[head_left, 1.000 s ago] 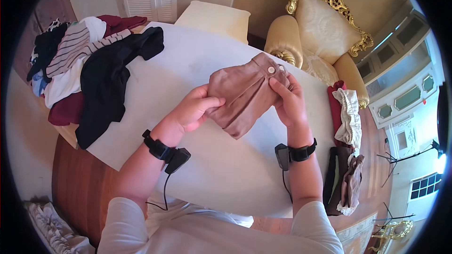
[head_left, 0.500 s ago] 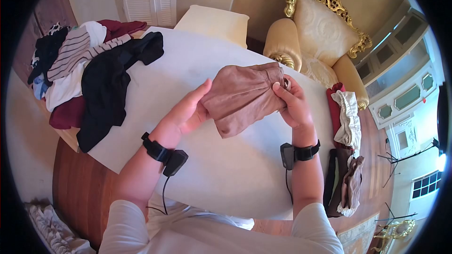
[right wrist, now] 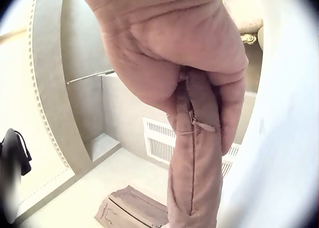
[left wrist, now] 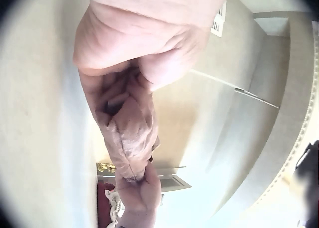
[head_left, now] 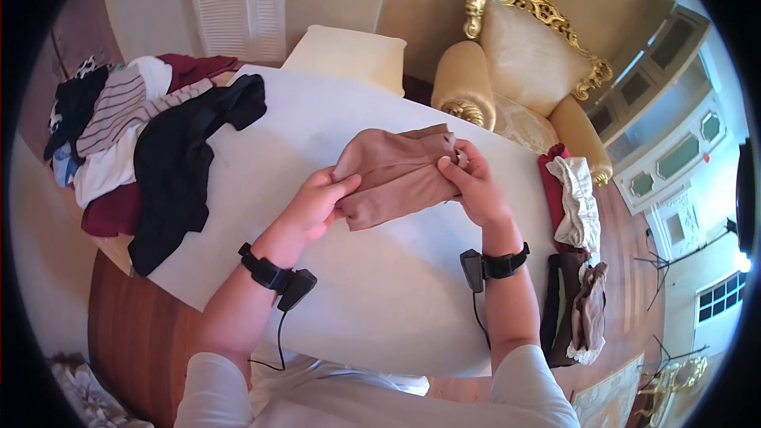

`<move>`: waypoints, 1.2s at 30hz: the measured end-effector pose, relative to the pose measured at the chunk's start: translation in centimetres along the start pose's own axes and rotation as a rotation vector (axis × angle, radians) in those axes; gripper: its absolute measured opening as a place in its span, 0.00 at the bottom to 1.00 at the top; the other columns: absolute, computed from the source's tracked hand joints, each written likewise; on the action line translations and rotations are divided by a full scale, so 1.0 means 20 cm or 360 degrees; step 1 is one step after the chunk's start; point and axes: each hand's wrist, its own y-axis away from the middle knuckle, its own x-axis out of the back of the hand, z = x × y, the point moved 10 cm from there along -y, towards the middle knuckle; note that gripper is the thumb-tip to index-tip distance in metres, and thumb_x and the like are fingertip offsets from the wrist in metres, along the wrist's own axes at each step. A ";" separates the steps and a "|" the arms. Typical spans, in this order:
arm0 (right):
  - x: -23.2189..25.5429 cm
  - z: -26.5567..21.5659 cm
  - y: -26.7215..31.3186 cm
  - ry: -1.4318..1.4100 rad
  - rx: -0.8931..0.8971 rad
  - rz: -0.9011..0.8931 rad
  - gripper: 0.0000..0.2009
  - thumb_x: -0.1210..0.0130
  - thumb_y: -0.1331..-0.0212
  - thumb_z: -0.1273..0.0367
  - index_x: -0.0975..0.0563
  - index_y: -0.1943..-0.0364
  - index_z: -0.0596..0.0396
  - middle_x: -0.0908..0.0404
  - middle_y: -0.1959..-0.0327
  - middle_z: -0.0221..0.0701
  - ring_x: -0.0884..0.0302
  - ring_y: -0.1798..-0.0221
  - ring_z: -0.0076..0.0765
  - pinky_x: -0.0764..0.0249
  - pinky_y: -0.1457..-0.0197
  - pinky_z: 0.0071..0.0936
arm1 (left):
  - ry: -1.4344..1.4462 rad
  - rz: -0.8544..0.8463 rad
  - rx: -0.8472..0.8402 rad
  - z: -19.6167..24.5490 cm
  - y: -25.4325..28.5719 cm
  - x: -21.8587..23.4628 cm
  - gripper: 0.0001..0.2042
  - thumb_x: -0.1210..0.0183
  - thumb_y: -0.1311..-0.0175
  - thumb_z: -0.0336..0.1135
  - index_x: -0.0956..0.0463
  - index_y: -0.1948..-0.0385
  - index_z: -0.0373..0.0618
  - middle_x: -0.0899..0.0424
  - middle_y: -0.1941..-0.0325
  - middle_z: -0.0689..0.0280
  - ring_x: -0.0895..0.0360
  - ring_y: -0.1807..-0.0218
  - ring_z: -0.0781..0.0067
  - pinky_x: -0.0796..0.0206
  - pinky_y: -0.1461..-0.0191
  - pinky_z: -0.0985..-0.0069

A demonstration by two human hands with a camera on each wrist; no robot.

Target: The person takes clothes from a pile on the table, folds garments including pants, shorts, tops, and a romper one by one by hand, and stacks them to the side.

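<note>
Both hands hold a folded pinkish-brown garment (head_left: 396,178) up over the white table. At its left end the left hand (head_left: 321,200) pinches the cloth, thumb on top; in the left wrist view the cloth (left wrist: 130,133) runs from this hand towards the other. My right hand (head_left: 479,189) grips the opposite end, its thumb pressed on the fabric. A zip with a small pull shows along the cloth (right wrist: 197,163) in the right wrist view, just below the right hand (right wrist: 174,48).
A heap of clothes, with a black garment (head_left: 178,162) in front, lies on the table's left side. Folded red, white (head_left: 576,202) and brown (head_left: 588,309) clothes lie along the right. Behind the table (head_left: 357,301) stand a cream seat (head_left: 349,55) and a gold armchair (head_left: 527,47).
The left hand, loosely beside the cloth half a second ago, now pinches it again. The garment has turned flatter and sits slightly lower; its button no longer shows. The head view has shifted slightly.
</note>
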 end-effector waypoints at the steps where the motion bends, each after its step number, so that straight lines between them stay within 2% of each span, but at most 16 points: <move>1: -0.04 -0.02 0.00 0.0077 0.0089 -0.0084 0.16 0.41 0.28 0.69 0.27 0.41 0.54 0.17 0.57 0.26 0.20 0.57 0.20 0.21 0.54 0.23 | 0.0004 0.0007 -0.0011 -0.01 -0.02 0.01 0.19 0.40 0.26 0.38 0.26 0.40 0.38 0.16 0.44 0.63 0.18 0.47 0.72 0.22 0.48 0.72; 4: 0.00 -0.05 0.02 0.0439 0.0320 -0.0089 0.16 0.42 0.28 0.69 0.28 0.40 0.52 0.17 0.58 0.26 0.23 0.59 0.19 0.23 0.58 0.23 | 0.0038 0.0023 0.0092 -0.03 0.00 0.05 0.17 0.39 0.27 0.36 0.24 0.41 0.39 0.14 0.48 0.62 0.15 0.53 0.72 0.21 0.62 0.75; 6: -0.03 -0.11 0.08 0.0303 0.0342 -0.0098 0.16 0.42 0.29 0.70 0.28 0.41 0.53 0.19 0.61 0.26 0.24 0.59 0.20 0.24 0.58 0.24 | 0.0027 0.0049 0.0068 0.02 0.04 -0.04 0.19 0.40 0.26 0.38 0.26 0.39 0.38 0.15 0.45 0.61 0.14 0.51 0.69 0.21 0.63 0.74; 8: -0.03 -0.16 0.09 0.0424 0.0440 -0.0044 0.14 0.43 0.30 0.71 0.27 0.42 0.53 0.20 0.62 0.25 0.24 0.58 0.20 0.24 0.58 0.24 | 0.0016 -0.0116 0.0037 0.04 0.04 -0.08 0.25 0.42 0.24 0.45 0.31 0.34 0.36 0.20 0.36 0.58 0.20 0.38 0.67 0.23 0.45 0.68; 10: -0.03 -0.22 0.17 0.0343 0.0454 0.0015 0.14 0.42 0.30 0.71 0.26 0.43 0.53 0.20 0.62 0.25 0.25 0.59 0.19 0.24 0.58 0.24 | 0.0027 -0.0089 0.0047 0.04 0.06 -0.08 0.27 0.44 0.23 0.46 0.33 0.32 0.37 0.22 0.34 0.57 0.24 0.33 0.67 0.28 0.38 0.67; 15: 0.03 -0.29 0.32 0.0416 0.0434 0.0046 0.14 0.43 0.28 0.71 0.28 0.41 0.54 0.19 0.59 0.23 0.23 0.55 0.17 0.24 0.53 0.21 | -0.0085 -0.0244 0.0122 -0.02 0.02 -0.05 0.24 0.44 0.24 0.48 0.30 0.37 0.39 0.19 0.38 0.59 0.21 0.38 0.65 0.27 0.40 0.67; 21: 0.39 -0.54 0.59 0.0408 0.0528 0.0338 0.14 0.40 0.29 0.72 0.25 0.43 0.52 0.20 0.55 0.22 0.23 0.52 0.17 0.24 0.48 0.20 | -0.0212 -0.0136 0.0161 -0.04 0.02 -0.01 0.17 0.42 0.25 0.45 0.26 0.46 0.41 0.15 0.50 0.56 0.17 0.48 0.63 0.24 0.43 0.67; 22: 0.55 -0.53 0.59 0.0413 0.0575 0.0478 0.17 0.38 0.31 0.70 0.26 0.40 0.50 0.22 0.63 0.21 0.26 0.62 0.17 0.28 0.60 0.17 | -0.0230 -0.0094 0.0145 -0.04 0.00 0.01 0.15 0.43 0.24 0.42 0.26 0.47 0.41 0.15 0.52 0.55 0.16 0.50 0.64 0.22 0.44 0.67; 24: 0.72 -0.66 0.70 0.0459 0.0458 0.0834 0.19 0.36 0.33 0.70 0.25 0.41 0.49 0.25 0.64 0.19 0.26 0.64 0.16 0.31 0.64 0.15 | -0.0207 -0.0067 0.0137 -0.03 0.01 -0.01 0.14 0.43 0.24 0.40 0.26 0.48 0.40 0.15 0.52 0.55 0.16 0.50 0.63 0.21 0.44 0.67; 26: 0.95 -0.73 0.70 0.0249 0.0483 0.0977 0.18 0.37 0.35 0.71 0.25 0.42 0.51 0.23 0.63 0.22 0.22 0.61 0.22 0.25 0.70 0.22 | -0.0189 -0.0038 0.0129 -0.04 0.01 0.01 0.13 0.43 0.25 0.39 0.26 0.48 0.40 0.15 0.52 0.55 0.16 0.51 0.63 0.21 0.44 0.67; 27: 1.08 -0.80 0.66 0.0363 0.0735 0.0884 0.15 0.38 0.35 0.72 0.25 0.45 0.53 0.21 0.63 0.25 0.21 0.61 0.24 0.23 0.72 0.25 | -0.0205 -0.0066 0.0128 -0.05 -0.01 0.01 0.13 0.43 0.25 0.38 0.25 0.48 0.40 0.15 0.52 0.55 0.16 0.50 0.62 0.21 0.44 0.66; 29: 1.26 -0.90 0.70 0.0252 0.0736 0.1061 0.11 0.41 0.34 0.75 0.25 0.49 0.56 0.19 0.62 0.26 0.18 0.58 0.27 0.20 0.68 0.27 | -0.0220 -0.0094 0.0110 -0.06 -0.03 0.01 0.13 0.43 0.25 0.38 0.25 0.49 0.40 0.15 0.52 0.55 0.16 0.50 0.62 0.21 0.43 0.66; 30: 1.29 -0.95 0.73 0.0191 0.0693 0.1239 0.19 0.41 0.34 0.75 0.29 0.41 0.50 0.20 0.56 0.30 0.17 0.57 0.32 0.20 0.69 0.32 | -0.0206 -0.0106 0.0111 -0.07 -0.04 0.01 0.12 0.43 0.25 0.38 0.25 0.49 0.40 0.15 0.52 0.55 0.16 0.50 0.62 0.21 0.43 0.66; 33: 1.64 -0.86 0.71 -0.0014 0.0854 0.1411 0.21 0.44 0.35 0.77 0.31 0.38 0.49 0.21 0.54 0.32 0.17 0.54 0.36 0.15 0.67 0.36 | -0.0191 -0.0109 0.0116 -0.07 -0.03 0.01 0.12 0.43 0.25 0.38 0.25 0.49 0.40 0.15 0.52 0.55 0.15 0.50 0.62 0.21 0.43 0.66; 35: 1.88 -0.72 0.79 -0.0020 0.0887 0.1903 0.20 0.39 0.36 0.70 0.31 0.42 0.57 0.22 0.51 0.36 0.19 0.56 0.33 0.18 0.65 0.34 | -0.0188 -0.0108 0.0128 -0.06 -0.02 0.00 0.12 0.42 0.25 0.38 0.25 0.49 0.40 0.15 0.53 0.55 0.15 0.50 0.62 0.21 0.44 0.66; 36: 1.87 -0.65 0.79 0.0003 0.0780 0.1837 0.22 0.39 0.37 0.70 0.31 0.41 0.58 0.22 0.50 0.40 0.18 0.54 0.36 0.17 0.62 0.38 | -0.0200 -0.0115 0.0139 -0.06 -0.01 -0.01 0.12 0.42 0.26 0.38 0.25 0.50 0.40 0.15 0.52 0.55 0.16 0.50 0.62 0.21 0.43 0.66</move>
